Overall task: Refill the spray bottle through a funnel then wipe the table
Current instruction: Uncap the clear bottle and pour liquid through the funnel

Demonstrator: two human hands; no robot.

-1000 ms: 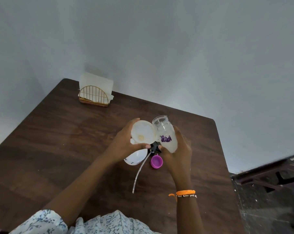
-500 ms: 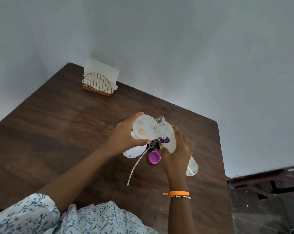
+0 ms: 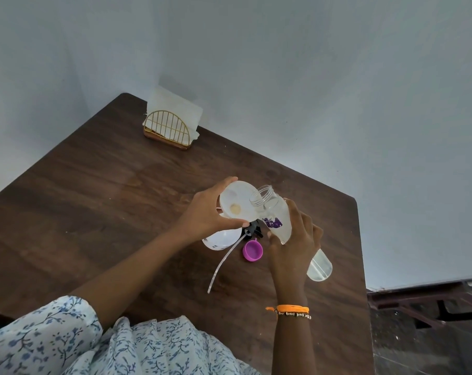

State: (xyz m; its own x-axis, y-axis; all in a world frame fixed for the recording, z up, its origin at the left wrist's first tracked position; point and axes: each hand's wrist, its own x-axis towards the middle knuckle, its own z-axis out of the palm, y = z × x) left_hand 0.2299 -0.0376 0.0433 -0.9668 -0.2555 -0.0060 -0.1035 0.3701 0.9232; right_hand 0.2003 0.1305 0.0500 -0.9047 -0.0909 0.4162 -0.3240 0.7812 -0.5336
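Pouring is judged to be under way or just about to begin: the spray bottle (image 3: pixel 222 239) stands uncapped on the surface (image 3: pixel 99 201) with the funnel (image 3: pixel 238 204) seated at its neck, while the wiping of the surface is not yet begun. At far left-rear, a napkin holder (image 3: pixel 167 130) is seen well apart from the work. The left hand (image 3: pixel 205 215) is curled partly closed around the funnel's rim, thumb below and fingers above, steadying it over the spray bottle. Just beside the spray bottle, the removed spray head (image 3: pixel 253 230) with its dip tube (image 3: pixel 224 262) lies flat, and a purple cap (image 3: pixel 252 250) rests next to it. The right hand (image 3: pixel 293 249) is wrapped closed around the refill bottle (image 3: pixel 279 220), which is tilted with its open mouth at the funnel's edge. Whether liquid is flowing cannot be told. Refitting the spray head also remains.
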